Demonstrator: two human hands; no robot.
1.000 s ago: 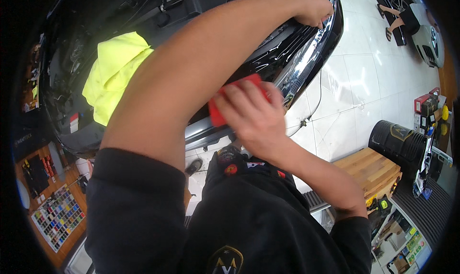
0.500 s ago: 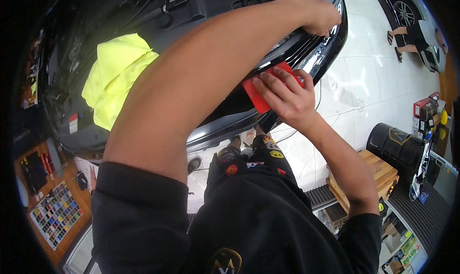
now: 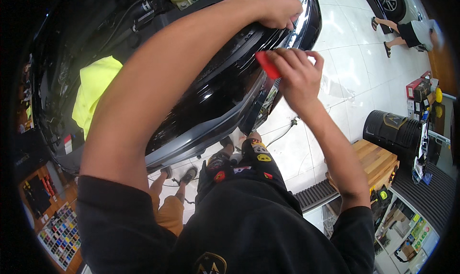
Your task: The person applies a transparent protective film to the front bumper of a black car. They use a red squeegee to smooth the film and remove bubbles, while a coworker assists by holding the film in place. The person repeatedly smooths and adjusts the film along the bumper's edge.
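Observation:
My left arm stretches across the open front of a black car [image 3: 211,99]. At its end my left hand [image 3: 281,11] is closed at the shiny front edge, with the fingertips curled down. Whatever lies between those fingers is too small to make out. Close to it, my right hand [image 3: 302,77] grips a flat red squeegee [image 3: 268,65] between thumb and fingers. The squeegee is tilted and slightly blurred beside the glossy black trim; I cannot tell whether it touches. Partly behind my left forearm, a bright yellow cloth [image 3: 93,89] lies on the car.
A person [image 3: 414,34] walks near another car at the far right. Another person's legs [image 3: 167,207] show at lower left, beside my body. To the right stand a wooden block table [image 3: 369,161], a black drum [image 3: 390,130] and stacked boxes [image 3: 420,94]. A cable [image 3: 282,135] lies on the tiles.
My right hand has turned the squeegee from flat against the black trim to a steep tilt. My left hand stays closed at the front edge. The view has shifted; another person's legs now show.

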